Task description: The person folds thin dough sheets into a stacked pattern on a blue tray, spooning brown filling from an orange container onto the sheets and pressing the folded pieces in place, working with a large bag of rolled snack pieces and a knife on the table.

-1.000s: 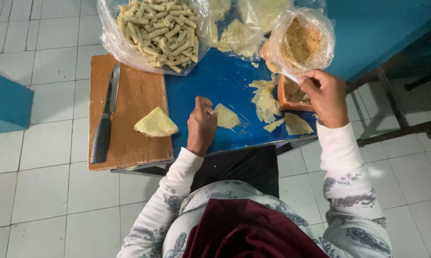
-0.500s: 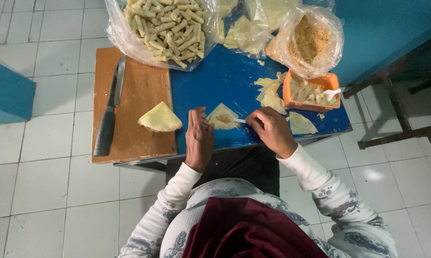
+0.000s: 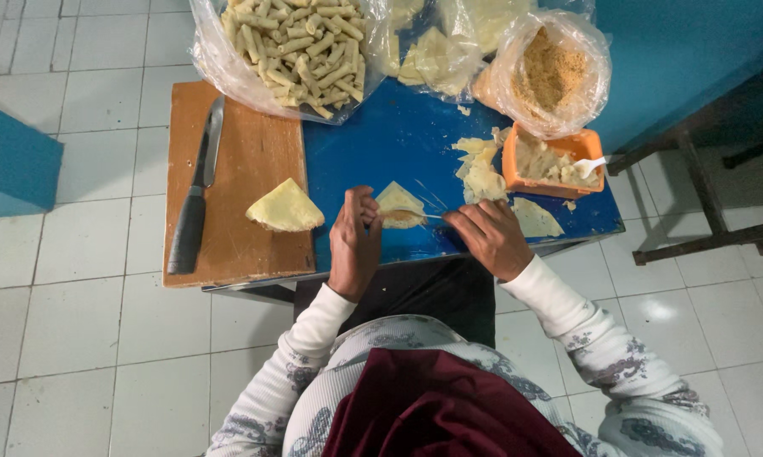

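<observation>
the blue-topped counter (image 3: 398,144) fills the middle of the frame. a second ago the right hand (image 3: 490,237) was up at the orange rectangular plastic tub (image 3: 517,162) on the right; half a second ago it had come down beside the left hand (image 3: 354,245), and now both hands meet over one pale yellow triangular pastry sheet (image 3: 398,203) at the centre of the counter's near edge. a small mound of brownish filling now sits on that sheet, so i judge the filling step to be under way, with the folding not yet done.

left fingers are drawn together, pinching the sheet's left corner. right fingers are closed on a thin white utensil (image 3: 430,216) whose tip reaches the filling.

counted, largest first: one counter; one brown wooden cutting board (image 3: 246,127) at the left; three clear plastic bags along the top, being one of finished pale rolled sticks (image 3: 293,46), one of folded yellow sheets (image 3: 449,46), one of brown crumbly filling (image 3: 551,72); one black-handled knife (image 3: 197,195) on the board; one orange tub with one white plastic spoon (image 3: 589,163) in it; one folded yellow triangle (image 3: 284,207) on the board; one loose heap of sheets (image 3: 479,169) left of the tub; one single sheet (image 3: 535,218) below the tub.
</observation>
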